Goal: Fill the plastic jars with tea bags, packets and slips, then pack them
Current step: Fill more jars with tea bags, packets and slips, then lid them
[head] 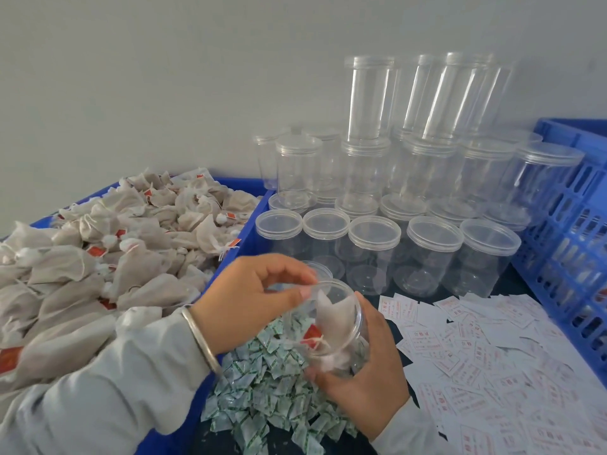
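Jar (331, 326) is at 6 o'clock, tilted, mouth toward the left hand, over the pile of green-and-white packets (272, 382). Right hand (364, 362) is wrapped round its lower body from underneath. Left hand (249, 290) is at the rim, thumb and fingertips pinched at the mouth where a tea bag (331, 310) sits; can't tell if it's gripping the bag or the rim. A red tag shows inside the jar.

Handling, my read: thin clear plastic, light, smooth, likely slippery and flexes if squeezed. Hold mid-body with a full wrap, not the rim. Bags are soft and compress; strings could snag on the lip.

Room: tea bag bin (98, 257) at 9 o'clock, its blue wall just beside the left wrist. Lidded empty jars (371, 244) at 12, close-packed and stacked, easy to topple. Slips (492, 356) at 3 o'clock, loose, will scatter. Blue crate (571, 224) walls off the right. Open room is mostly straight up.
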